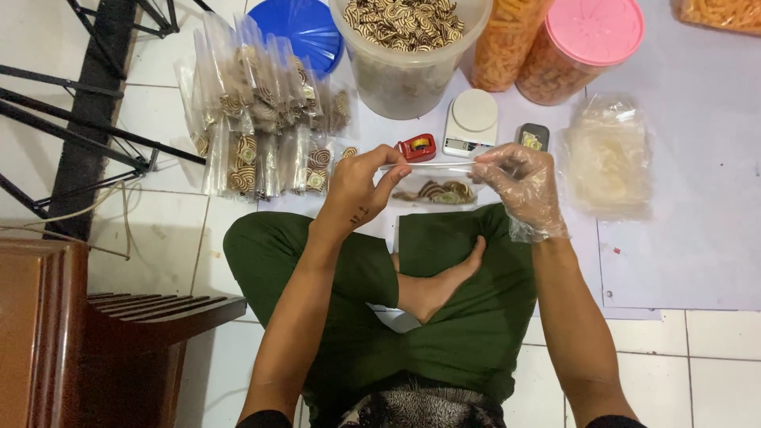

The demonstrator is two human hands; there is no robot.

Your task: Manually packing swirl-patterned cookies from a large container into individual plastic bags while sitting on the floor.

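Note:
My left hand [358,186] is bare and pinches the left end of a clear plastic bag's top edge [434,165]. My right hand [519,184], in a thin clear plastic glove, pinches the right end of the same edge. The bag [437,191] hangs between them over my crossed legs and holds a few brown-and-cream swirl cookies at its bottom.
A pile of filled cookie bags [258,119] lies at left. Ahead stand a big clear tub of swirl cookies [408,47], a blue lid [305,28], a white scale [471,120], a red tape dispenser [418,147], a pink-lidded jar [583,47], empty bags [606,154], and a wooden chair [87,333].

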